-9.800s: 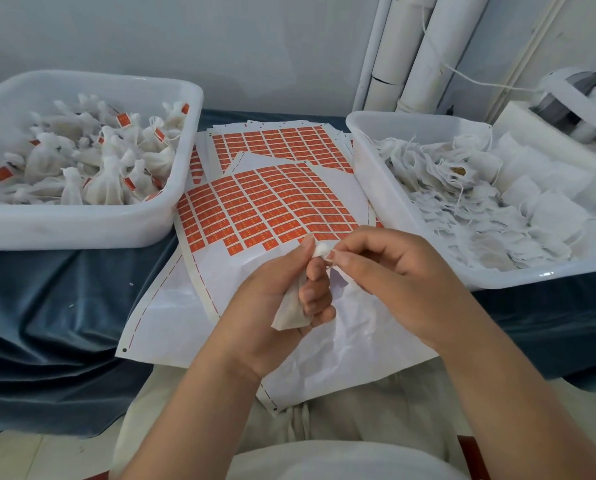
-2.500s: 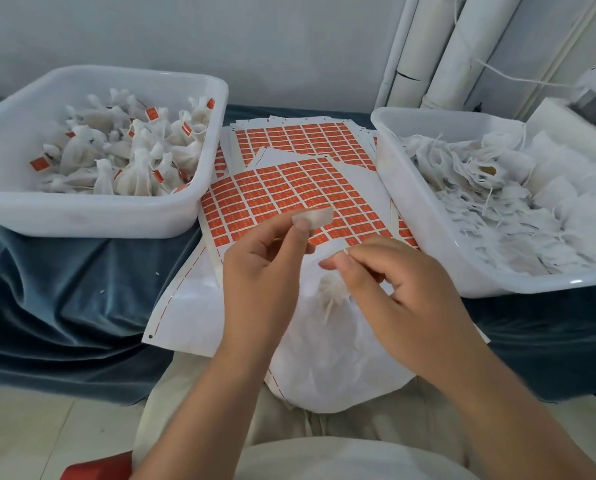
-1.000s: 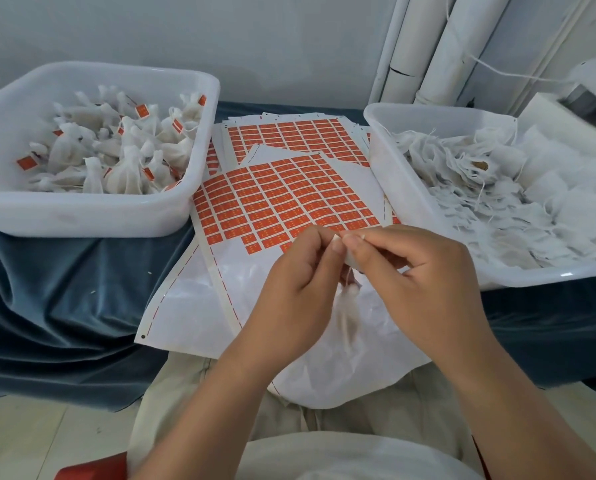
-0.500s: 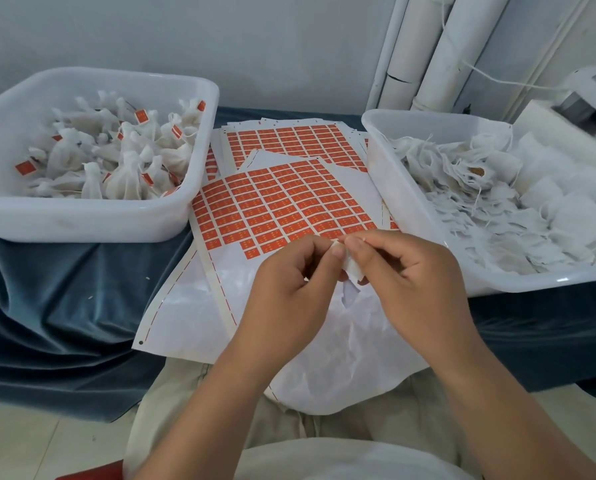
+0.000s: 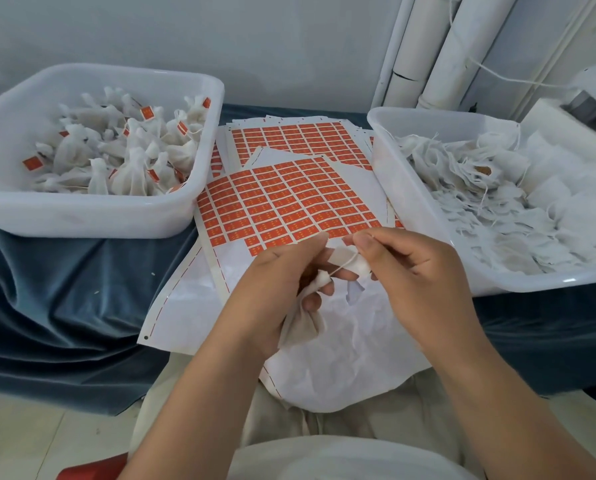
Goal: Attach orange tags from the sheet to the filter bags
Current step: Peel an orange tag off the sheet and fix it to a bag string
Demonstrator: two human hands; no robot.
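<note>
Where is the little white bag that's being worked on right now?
Head view, centre: the bag hangs from the left hand, its string pinched by the right hand, just in front of the orange tag sheet.

Sheet (image 5: 289, 202): tag print too small to read.
Filter bag (image 5: 301, 327): top hidden inside your left hand (image 5: 272, 292).
White piece (image 5: 353, 263): part-hidden by your right hand (image 5: 418, 271).

Left: white plastic tub (image 5: 82, 220) of tagged filter bags (image 5: 127, 161), on our blue cloth-covered tabletop (image 5: 64, 289).
Right: second white plastic tub (image 5: 424, 216), with untagged bags (image 5: 514, 220).
Between: we see stacked sheets of orange tags (image 5: 289, 199).
Front: left hand (image 5: 272, 282) and right hand (image 5: 418, 271), above the sheets.
</note>
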